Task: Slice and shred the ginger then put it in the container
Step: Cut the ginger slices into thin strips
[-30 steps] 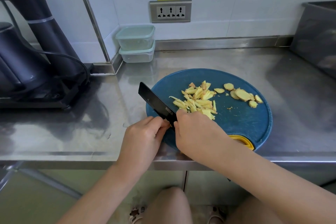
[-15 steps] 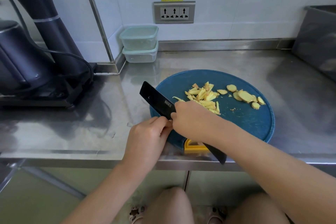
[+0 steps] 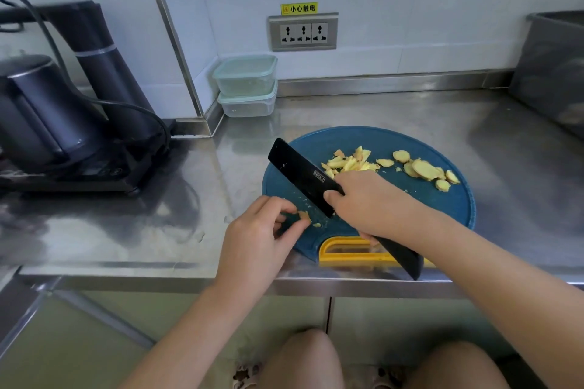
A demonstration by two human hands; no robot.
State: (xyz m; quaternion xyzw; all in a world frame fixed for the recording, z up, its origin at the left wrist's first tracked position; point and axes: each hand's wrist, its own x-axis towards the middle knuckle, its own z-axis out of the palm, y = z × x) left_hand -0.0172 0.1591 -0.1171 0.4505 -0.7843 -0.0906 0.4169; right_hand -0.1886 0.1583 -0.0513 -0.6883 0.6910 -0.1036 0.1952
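1. Cutting board (image 3: pixel 426 208): round, blue, lying near the front edge of the steel tabletop (image 3: pixel 379 110). Its yellow handle (image 3: pixel 347 251) faces the person, likely for easy reach.
2. Knife (image 3: pixel 303 177): black blade angled far-left across the board's left side. The handle end sticks out past the near edge of the tabletop.
3. Right hand (image 3: pixel 369 202): fingers wrapped tightly round the knife where blade meets handle. This choked-up grip suits controlled fine chopping.
4. Left hand (image 3: pixel 262 230): fingers curled, thumb and fingertips appearing to pinch a small ginger scrap (image 3: pixel 304 215) just beside the blade's near end. It is probably being steadied for cutting or cleared away.
5. Ginger shreds (image 3: pixel 347 163): a loose pile mid-board, just right of the blade and partly hidden by the right hand.
6. Ginger slices (image 3: pixel 423 169): overlapping rounds on the board's right side, apart from the pile. By the look of it they are waiting to be shredded.
7. Containers (image 3: pixel 246 85): two lidded clear tubs stacked in the far corner, well apart from the board. No ginger can be made out in them, so the transfer appears not yet begun.
8. Kettle (image 3: pixel 41 110): dark, on its base, far left.
9. Wall socket (image 3: pixel 303 32): on the wall behind the tabletop.
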